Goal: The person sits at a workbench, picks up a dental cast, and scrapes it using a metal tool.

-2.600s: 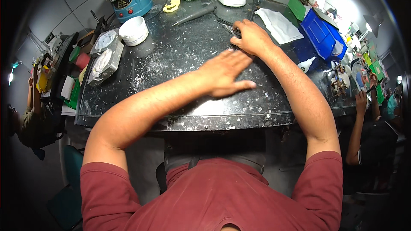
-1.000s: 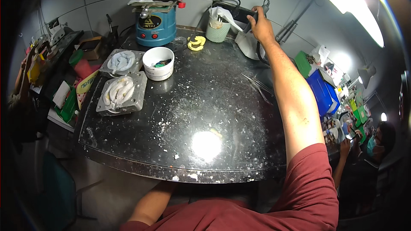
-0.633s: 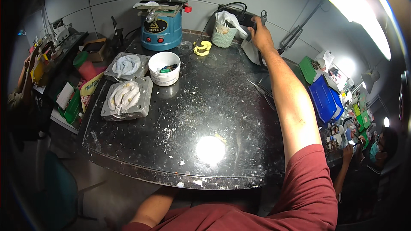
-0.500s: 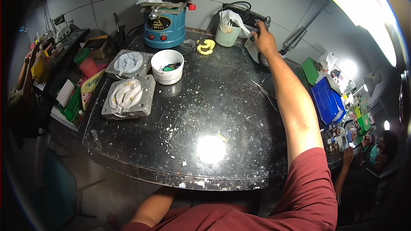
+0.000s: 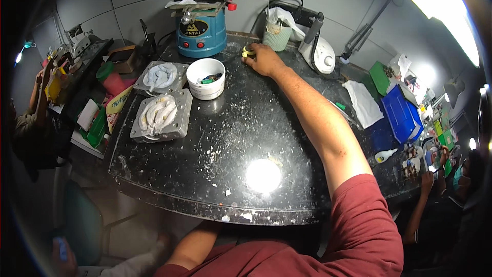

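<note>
My right hand [image 5: 264, 60] reaches to the back of the black table, its fingers curled round a yellow curved piece [image 5: 245, 52], which they partly hide. Just behind it stands a pale green textured cup [image 5: 275, 38] with a white plastic bag in it. To the right is a white rounded device [image 5: 324, 56] with an upright grey handle. A white tub [image 5: 206, 90] of small coloured items sits to the left of the hand. Beside that tub lie two metal flask halves, one with bluish plaster [image 5: 160, 76], one with white plaster [image 5: 158, 115]. My left hand is hidden below the table's front edge; only its forearm shows.
A blue machine [image 5: 202, 41] with red knobs stands at the back. White crumbs dot the tabletop [image 5: 220, 174]. On the right are a white cloth [image 5: 363, 103], a blue bin [image 5: 397, 115] and a lamp arm [image 5: 370, 23]. Other people work at both sides.
My right hand has left the white device and moved left to the yellow curved piece. The view has shifted slightly, and the white cloth now shows past my arm.
</note>
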The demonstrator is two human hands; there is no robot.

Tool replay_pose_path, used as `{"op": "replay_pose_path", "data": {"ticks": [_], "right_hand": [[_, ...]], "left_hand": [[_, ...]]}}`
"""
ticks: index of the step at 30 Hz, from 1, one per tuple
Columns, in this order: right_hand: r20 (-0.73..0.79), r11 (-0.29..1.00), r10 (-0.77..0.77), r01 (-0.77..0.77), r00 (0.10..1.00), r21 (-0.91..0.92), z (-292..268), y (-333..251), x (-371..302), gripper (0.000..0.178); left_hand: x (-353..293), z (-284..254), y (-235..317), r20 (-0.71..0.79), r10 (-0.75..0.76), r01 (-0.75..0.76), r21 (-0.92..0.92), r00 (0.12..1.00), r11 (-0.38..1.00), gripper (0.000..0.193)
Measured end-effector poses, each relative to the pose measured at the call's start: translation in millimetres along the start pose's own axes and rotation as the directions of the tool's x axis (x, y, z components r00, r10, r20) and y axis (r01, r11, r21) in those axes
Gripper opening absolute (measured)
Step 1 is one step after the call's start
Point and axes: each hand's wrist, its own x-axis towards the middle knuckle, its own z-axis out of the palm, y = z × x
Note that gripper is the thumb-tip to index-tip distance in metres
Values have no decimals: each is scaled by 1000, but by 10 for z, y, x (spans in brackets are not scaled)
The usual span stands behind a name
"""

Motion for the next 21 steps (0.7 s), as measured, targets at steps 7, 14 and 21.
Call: {"op": "replay_pose_path", "data": {"ticks": [7, 14, 21], "right_hand": [[-53, 972, -183, 188, 982, 143, -346, 53, -806, 35], [-18, 969, -222, 223, 975, 104, -998, -318, -2418, 33], [-57, 939, -255, 261, 965, 226, -1357, -237, -2744, 43]], "left_hand": [[-2120, -3107, 654, 91, 32, -81, 615, 995, 784, 28], [-2311, -3673, 652, -13, 61, -29, 764, 998, 645, 17], [-695, -51, 405, -260, 257, -267, -1, 931, 964, 46]]}}
